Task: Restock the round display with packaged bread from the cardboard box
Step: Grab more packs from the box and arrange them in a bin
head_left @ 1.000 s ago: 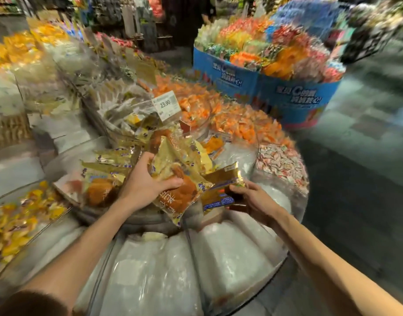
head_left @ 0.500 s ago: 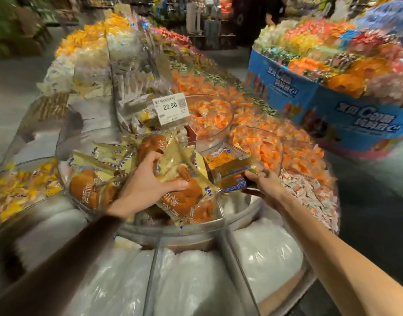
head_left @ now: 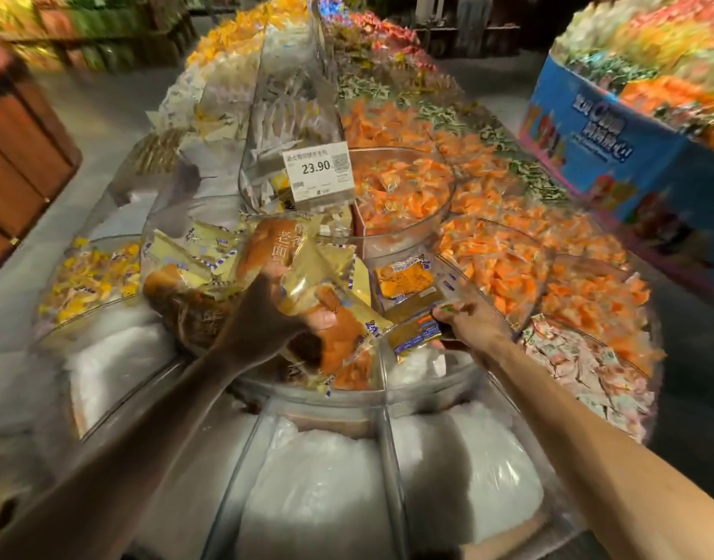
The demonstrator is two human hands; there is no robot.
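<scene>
**A:** Closest in is the clear acrylic round display point(head_left: 307, 393), its front wedge compartments packed with white plastic-wrapped bags point(head_left: 319, 478).

**B:** One tier up, the left hand point(head_left: 258, 321) has its fingers curled round a yellow-and-clear plastic pack of golden-brown bread point(head_left: 341, 337), held just over the bread compartment.

**A:** And the right hand point(head_left: 474, 323)?

**B:** It's pinching the edge of a flat dark-gold-and-blue packet point(head_left: 414, 331), just beside that bread, over the neighbouring compartment.

**A:** Behind the left hand, more yellow bread packs point(head_left: 193, 258) are heaped in the same section.

**B:** Above them is a white price tag point(head_left: 318, 171) reading 23.90, fixed to the top clear bowl.

**A:** Orange-wrapped sweets point(head_left: 400, 192) fill that bowl's right half and the tiers beyond.

**B:** Far right there's a blue printed cardboard bin point(head_left: 606, 143) piled with colourful packets. Far left, a brown wooden crate point(head_left: 20, 163).
</scene>
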